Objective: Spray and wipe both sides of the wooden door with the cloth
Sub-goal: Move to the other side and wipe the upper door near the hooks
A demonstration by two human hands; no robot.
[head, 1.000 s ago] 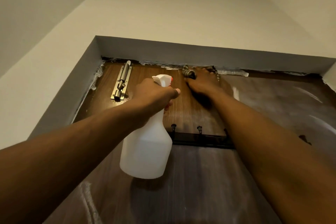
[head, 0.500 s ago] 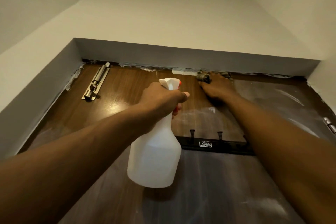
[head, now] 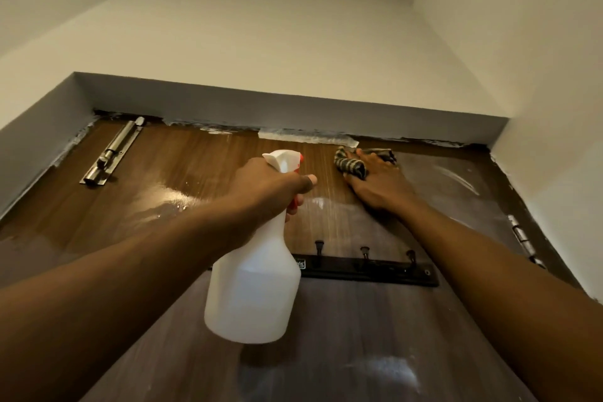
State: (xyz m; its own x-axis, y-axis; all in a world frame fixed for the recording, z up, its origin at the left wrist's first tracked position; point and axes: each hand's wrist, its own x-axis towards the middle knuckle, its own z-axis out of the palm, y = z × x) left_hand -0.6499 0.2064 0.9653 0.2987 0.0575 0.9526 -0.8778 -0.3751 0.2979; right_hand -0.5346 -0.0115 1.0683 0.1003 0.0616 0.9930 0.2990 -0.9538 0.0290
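Two hands are working above the coat-hook rail (head: 368, 272) on the wooden door (head: 359, 352). The right hand (head: 380, 188), fingers extended, is pressing the striped cloth (head: 350, 166) and has been sliding it rightward. The left hand (head: 270, 186) is gripping the spray bottle (head: 253, 297). This top strip is probably nearing completion.

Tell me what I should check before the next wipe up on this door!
1. The cloth is under the right hand, pressed on the door: ok.
2. The spray bottle is gripped in the left hand: ok.
3. There is a wet patch to wipe, left of the bottle: ok.
4. The top right part is free of hazy streaks: not ok.
5. The hook rack is out of the way, lower down: ok.
6. The other side of the door is done: cannot tell, it is hidden.
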